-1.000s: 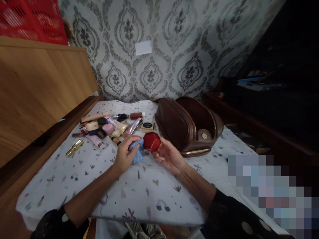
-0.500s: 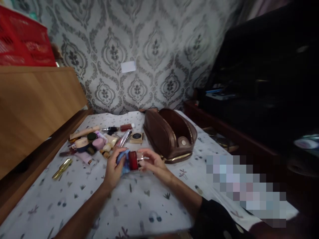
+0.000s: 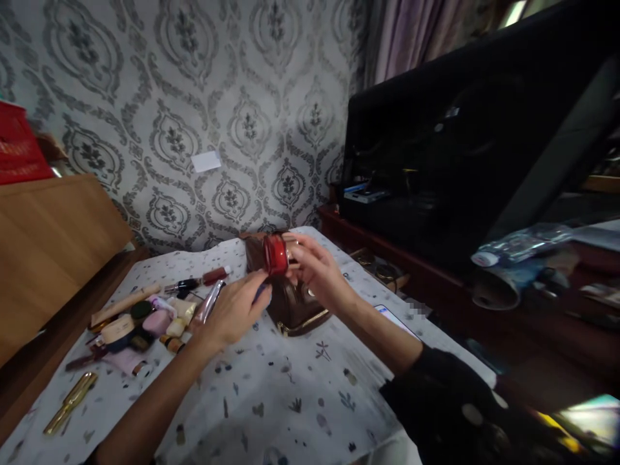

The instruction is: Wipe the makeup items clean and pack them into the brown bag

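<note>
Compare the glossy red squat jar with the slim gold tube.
The glossy red jar is short and wide; the slim gold tube is elongated. The jar is held up in the right hand; the tube lies on the white patterned cloth. Both look shiny.

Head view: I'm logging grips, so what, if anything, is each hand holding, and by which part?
The right hand holds the red jar by its paler end; whether the left hand grips the blue material barely showing beneath it cannot be told.
</note>
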Available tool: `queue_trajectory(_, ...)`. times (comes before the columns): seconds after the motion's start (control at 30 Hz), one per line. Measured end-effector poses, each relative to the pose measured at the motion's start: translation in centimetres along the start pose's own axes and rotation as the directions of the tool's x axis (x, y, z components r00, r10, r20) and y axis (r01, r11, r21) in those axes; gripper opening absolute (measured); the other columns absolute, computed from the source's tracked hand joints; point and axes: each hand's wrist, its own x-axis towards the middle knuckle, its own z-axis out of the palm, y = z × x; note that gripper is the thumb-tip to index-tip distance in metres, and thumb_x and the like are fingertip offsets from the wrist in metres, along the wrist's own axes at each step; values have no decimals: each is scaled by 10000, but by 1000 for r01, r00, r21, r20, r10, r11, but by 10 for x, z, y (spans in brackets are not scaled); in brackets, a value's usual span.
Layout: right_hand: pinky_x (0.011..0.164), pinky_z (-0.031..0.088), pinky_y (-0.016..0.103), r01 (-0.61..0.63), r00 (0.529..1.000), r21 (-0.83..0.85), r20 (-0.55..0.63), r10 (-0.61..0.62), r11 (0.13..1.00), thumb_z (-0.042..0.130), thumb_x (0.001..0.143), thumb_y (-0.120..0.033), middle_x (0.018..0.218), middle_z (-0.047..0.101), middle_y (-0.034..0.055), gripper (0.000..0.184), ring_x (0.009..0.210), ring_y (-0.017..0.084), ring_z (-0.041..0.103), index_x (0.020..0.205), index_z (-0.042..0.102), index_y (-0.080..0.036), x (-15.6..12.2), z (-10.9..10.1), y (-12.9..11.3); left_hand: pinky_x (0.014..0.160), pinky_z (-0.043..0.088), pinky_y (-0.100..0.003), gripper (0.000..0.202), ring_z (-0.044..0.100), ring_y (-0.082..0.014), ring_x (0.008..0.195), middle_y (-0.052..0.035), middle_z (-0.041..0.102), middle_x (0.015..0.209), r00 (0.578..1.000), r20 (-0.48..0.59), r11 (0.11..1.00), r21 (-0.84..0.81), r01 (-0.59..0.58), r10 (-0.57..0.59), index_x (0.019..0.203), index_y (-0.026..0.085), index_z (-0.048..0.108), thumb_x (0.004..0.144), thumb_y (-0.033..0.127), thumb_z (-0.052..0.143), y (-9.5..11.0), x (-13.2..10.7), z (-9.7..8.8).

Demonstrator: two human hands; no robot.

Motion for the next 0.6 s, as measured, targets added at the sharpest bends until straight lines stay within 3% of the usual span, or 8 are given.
queue_trajectory(0.1, 508, 424, 203, -7, 996, -87, -87, -1, 996, 730, 737, -451, 788, 642, -17, 414, 596, 101, 572, 1053, 595, -220, 29, -21, -4, 701, 522, -301, 425, 689, -213, 787, -65, 705, 983, 996, 84, 968, 246, -40, 20, 1295, 243, 587, 893, 150, 483, -1, 29, 9)
queue_trajectory(0.2, 548, 444, 228, 0, 996, -426, -79, -37, 905, 680, 784, -413, 733, 608, -27, 353, 610, 120, 567, 1060, 593, -209, 54, -39, -3, 708, 532, -310, 435, 693, -218, 803, -76, 690, 1024, 992, 124, 944, 329, -24, -18, 1282, 232, 594, 881, 122, 466, -7, 28, 18)
queue_trajectory(0.27, 625, 470, 252, 40, 999, -700, 9, -48, 713, 660, 812, -338, 732, 609, -19, 312, 688, 146, 591, 1082, 600, -194, 67, -45, -4, 755, 543, -318, 400, 695, -220, 871, -78, 688, 1080, 994, 100, 959, 284, 3, -32, 1270, 227, 586, 904, 136, 450, -12, 15, 23)
queue_trajectory(0.33, 744, 482, 281, 109, 993, -895, 121, 1, 432, 646, 834, -286, 790, 645, 11, 272, 843, 186, 618, 1085, 614, -185, 78, -44, -5, 820, 547, -329, 395, 690, -222, 962, -83, 687, 1155, 999, 35, 978, 208, 26, -34, 1287, 223, 560, 916, 146, 448, -17, 2, 27)
queue_trajectory(0.4, 845, 472, 306, 166, 974, -971, 188, 123, 170, 634, 855, -280, 903, 678, 53, 267, 996, 225, 615, 1105, 625, -187, 89, -37, -3, 865, 544, -341, 409, 680, -226, 1029, -93, 680, 1211, 999, -36, 989, 140, 37, -32, 1306, 215, 539, 913, 143, 453, -20, -7, 33)
queue_trajectory(0.43, 872, 469, 315, 180, 962, -980, 193, 193, 86, 634, 858, -285, 972, 684, 73, 282, 1044, 241, 612, 1125, 627, -192, 95, -32, 0, 868, 544, -346, 416, 679, -227, 1035, -96, 681, 1213, 998, -58, 992, 120, 42, -35, 1311, 211, 534, 909, 140, 454, -20, -9, 36)
queue_trajectory(0.5, 882, 480, 328, 174, 936, -985, 167, 311, 6, 649, 846, -285, 1091, 679, 110, 319, 1080, 270, 620, 1152, 636, -196, 108, -22, 10, 855, 548, -343, 424, 683, -222, 1021, -94, 689, 1185, 996, -80, 993, 99, 58, -50, 1316, 207, 530, 906, 133, 449, -20, -11, 42)
queue_trajectory(0.6, 855, 511, 357, 112, 909, -993, 89, 406, -32, 672, 832, -265, 1182, 659, 164, 305, 1082, 312, 639, 1121, 667, -167, 127, -14, 33, 844, 552, -329, 427, 682, -210, 1016, -87, 688, 1167, 993, -97, 994, 73, 79, -71, 1313, 212, 531, 906, 122, 440, -18, -11, 48)
